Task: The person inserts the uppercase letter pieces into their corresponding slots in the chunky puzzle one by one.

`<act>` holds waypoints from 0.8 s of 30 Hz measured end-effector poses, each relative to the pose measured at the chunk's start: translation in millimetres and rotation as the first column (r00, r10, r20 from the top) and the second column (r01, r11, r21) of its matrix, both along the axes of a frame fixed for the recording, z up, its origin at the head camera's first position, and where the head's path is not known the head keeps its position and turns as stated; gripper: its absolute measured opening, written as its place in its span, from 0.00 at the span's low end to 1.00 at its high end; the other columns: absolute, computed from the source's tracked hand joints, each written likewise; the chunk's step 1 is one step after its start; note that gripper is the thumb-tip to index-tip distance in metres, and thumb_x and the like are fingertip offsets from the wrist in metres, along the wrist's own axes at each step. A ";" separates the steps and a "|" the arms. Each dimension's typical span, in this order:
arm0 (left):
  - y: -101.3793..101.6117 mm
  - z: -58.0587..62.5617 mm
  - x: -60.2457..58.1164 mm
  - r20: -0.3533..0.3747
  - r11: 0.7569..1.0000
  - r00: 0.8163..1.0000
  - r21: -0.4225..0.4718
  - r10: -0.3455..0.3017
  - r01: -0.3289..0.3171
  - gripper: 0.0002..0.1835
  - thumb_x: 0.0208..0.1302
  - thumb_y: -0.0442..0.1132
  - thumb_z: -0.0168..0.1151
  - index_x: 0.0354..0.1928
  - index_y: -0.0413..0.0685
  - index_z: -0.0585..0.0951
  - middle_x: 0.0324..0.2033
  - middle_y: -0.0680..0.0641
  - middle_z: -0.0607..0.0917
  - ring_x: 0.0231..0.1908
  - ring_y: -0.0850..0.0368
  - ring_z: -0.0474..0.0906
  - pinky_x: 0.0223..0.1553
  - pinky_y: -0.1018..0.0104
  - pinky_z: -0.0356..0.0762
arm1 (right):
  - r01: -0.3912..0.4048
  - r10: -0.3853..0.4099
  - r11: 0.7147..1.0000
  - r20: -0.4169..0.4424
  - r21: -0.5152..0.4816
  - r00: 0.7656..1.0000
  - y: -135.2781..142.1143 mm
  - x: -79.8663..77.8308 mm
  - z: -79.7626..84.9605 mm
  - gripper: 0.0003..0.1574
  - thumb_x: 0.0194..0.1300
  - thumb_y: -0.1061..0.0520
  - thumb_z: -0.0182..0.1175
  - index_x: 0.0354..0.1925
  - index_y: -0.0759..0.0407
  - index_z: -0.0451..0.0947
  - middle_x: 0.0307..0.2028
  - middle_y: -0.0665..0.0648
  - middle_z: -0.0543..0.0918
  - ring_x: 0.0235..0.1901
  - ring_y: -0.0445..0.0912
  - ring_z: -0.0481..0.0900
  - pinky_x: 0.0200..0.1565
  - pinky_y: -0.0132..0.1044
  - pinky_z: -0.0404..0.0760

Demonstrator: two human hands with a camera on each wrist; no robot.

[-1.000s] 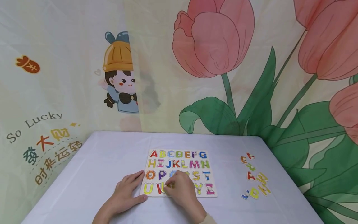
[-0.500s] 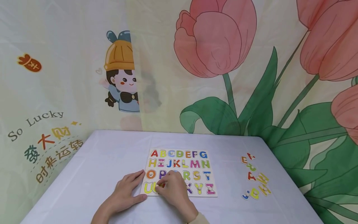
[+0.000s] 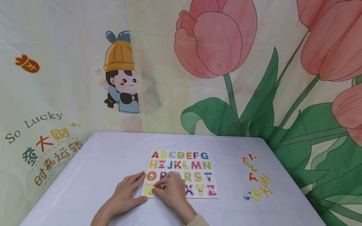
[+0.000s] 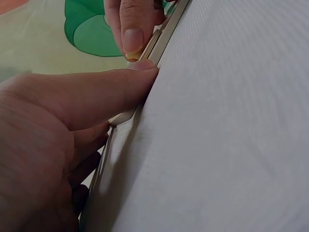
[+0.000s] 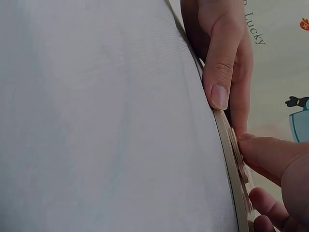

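Observation:
A white alphabet puzzle board (image 3: 205, 183) lies on the table, with rows of coloured letters, many fitted with small knobs. My right hand (image 3: 173, 191) pinches a yellow letter U puzzle piece (image 3: 149, 190) at the start of the front row. From the right wrist, the board's side edge (image 5: 229, 159) shows with a thin wooden piece lying slightly proud of it under the thumb. My left hand (image 3: 123, 196) rests at the board's left side, fingers extended along the edge and thumb at the front corner. In the left wrist view, that thumb (image 4: 111, 89) touches the board's edge.
Several loose letter pieces, among them a red A (image 3: 253, 177), a yellow-green O (image 3: 256, 195) and a blue J (image 3: 247, 196), lie on the white tablecloth (image 3: 93, 169) to the right. A printed curtain (image 3: 158, 62) hangs behind the table.
My right hand has moved left along the board's front row with the yellow U piece, from over the V to the U place. The left hand has stayed at the board's edge.

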State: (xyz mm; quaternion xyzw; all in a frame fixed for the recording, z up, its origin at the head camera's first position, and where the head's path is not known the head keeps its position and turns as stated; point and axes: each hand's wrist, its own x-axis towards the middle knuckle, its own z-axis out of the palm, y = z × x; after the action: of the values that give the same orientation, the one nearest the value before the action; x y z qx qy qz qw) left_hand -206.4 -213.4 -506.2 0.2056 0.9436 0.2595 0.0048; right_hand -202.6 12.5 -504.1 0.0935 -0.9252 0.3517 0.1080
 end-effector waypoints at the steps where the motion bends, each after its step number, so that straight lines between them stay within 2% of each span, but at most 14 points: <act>1: -0.3 -0.3 0.0 -0.004 1.000 1.000 0.001 -0.002 0.002 0.51 0.62 0.68 0.70 0.80 0.49 0.68 0.79 0.49 0.69 0.74 0.42 0.64 0.67 0.32 0.64 | -0.001 0.001 1.000 0.003 -0.003 1.000 -0.6 -0.2 -0.4 0.06 0.53 0.44 0.83 0.30 0.35 0.94 0.32 0.38 0.74 0.38 0.38 0.67 0.41 0.40 0.64; 6: -1.5 -1.5 -0.5 -0.025 1.000 1.000 0.002 -0.010 0.010 0.50 0.63 0.68 0.70 0.80 0.48 0.69 0.78 0.49 0.69 0.73 0.42 0.65 0.66 0.31 0.65 | 0.007 -0.007 1.000 0.005 -0.012 1.000 -2.9 -0.7 -1.4 0.06 0.52 0.42 0.83 0.30 0.33 0.94 0.32 0.37 0.74 0.38 0.38 0.67 0.41 0.40 0.62; 15: -3.6 -2.6 -0.3 -0.046 0.999 0.999 0.014 -0.028 0.029 0.48 0.63 0.65 0.72 0.79 0.48 0.70 0.77 0.49 0.70 0.73 0.42 0.65 0.66 0.33 0.65 | 0.031 -0.031 0.999 0.017 -0.021 0.999 -7.5 -1.9 -2.6 0.07 0.51 0.40 0.83 0.29 0.30 0.93 0.28 0.42 0.73 0.36 0.37 0.64 0.42 0.41 0.60; 24: -5.2 -0.3 -0.9 -0.017 0.999 0.999 0.014 -0.044 0.044 0.47 0.64 0.64 0.71 0.80 0.49 0.70 0.78 0.48 0.69 0.73 0.42 0.65 0.66 0.32 0.64 | 0.059 -0.057 0.997 0.039 -0.041 0.998 -11.5 -2.8 -3.8 0.08 0.49 0.39 0.84 0.28 0.29 0.93 0.28 0.42 0.73 0.36 0.38 0.64 0.42 0.42 0.58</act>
State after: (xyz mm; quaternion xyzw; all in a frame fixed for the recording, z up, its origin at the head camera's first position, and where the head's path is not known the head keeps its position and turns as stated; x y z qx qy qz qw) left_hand -207.4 -218.6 -506.5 0.2285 0.9369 0.2644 0.0009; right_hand -205.5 0.9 -507.9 0.0576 -0.9218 0.3695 0.1025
